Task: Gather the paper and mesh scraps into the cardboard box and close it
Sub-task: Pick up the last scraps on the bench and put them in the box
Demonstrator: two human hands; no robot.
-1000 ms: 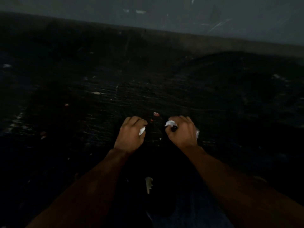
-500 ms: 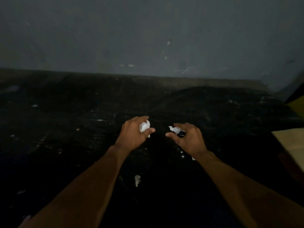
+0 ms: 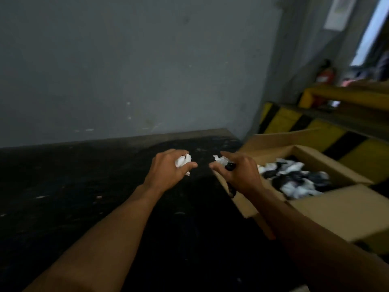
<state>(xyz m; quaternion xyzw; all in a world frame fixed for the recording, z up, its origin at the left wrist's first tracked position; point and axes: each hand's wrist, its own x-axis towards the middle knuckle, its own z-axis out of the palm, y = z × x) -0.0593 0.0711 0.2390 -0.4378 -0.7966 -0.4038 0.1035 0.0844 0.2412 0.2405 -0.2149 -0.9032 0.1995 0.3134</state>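
Note:
My left hand (image 3: 168,168) is curled around a crumpled white paper scrap (image 3: 182,160), held above the dark floor. My right hand (image 3: 242,172) grips a white paper scrap (image 3: 221,159) together with a strand of black mesh (image 3: 230,166) that dangles below the palm. It hovers over the left edge of an open cardboard box (image 3: 315,161). Inside the box lies a heap of white paper and black mesh scraps (image 3: 294,178). The box flaps stand open, one wide flap (image 3: 345,209) near me.
A dark scuffed floor (image 3: 84,197) runs to a grey wall (image 3: 126,70). A yellow-and-black striped barrier (image 3: 284,119) stands behind the box. A red fire extinguisher (image 3: 325,73) sits at the far right by a bright doorway.
The view has swung right and up, bringing the open box into sight. Both hands have lifted off the floor and travelled right with their scraps, the right hand reaching the box's edge.

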